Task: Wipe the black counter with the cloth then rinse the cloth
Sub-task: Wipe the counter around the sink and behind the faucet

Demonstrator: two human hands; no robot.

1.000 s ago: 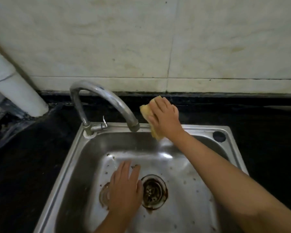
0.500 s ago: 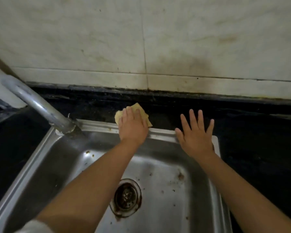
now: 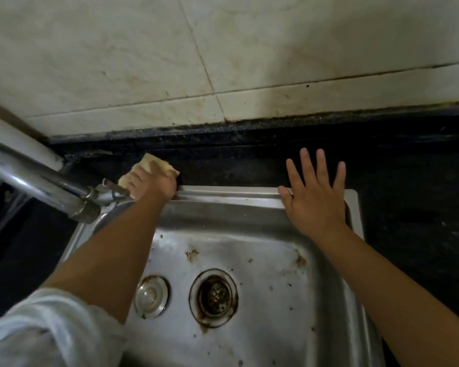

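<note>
Where the frame starts at the bottom, sink (image 3: 249,207) basin with drain (image 3: 214,296) at lower centre. Right hand (image 3: 316,200) flat on sink's back rim, fingers spread straight onto black counter (image 3: 408,181), holding nothing. Left hand (image 3: 154,185), centre left, fingers curled on yellow cloth (image 3: 154,164) pressed to counter beside faucet (image 3: 43,181).

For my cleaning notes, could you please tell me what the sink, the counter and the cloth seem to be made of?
Sink: apparently stainless steel, brushed, with soft reflections and rusty specks.
Counter: black, probably polished stone; faint speckles, dull sheen.
Cloth: pale yellow, soft and crumpled under the left hand; fabric or sponge cloth, unclear.
</note>
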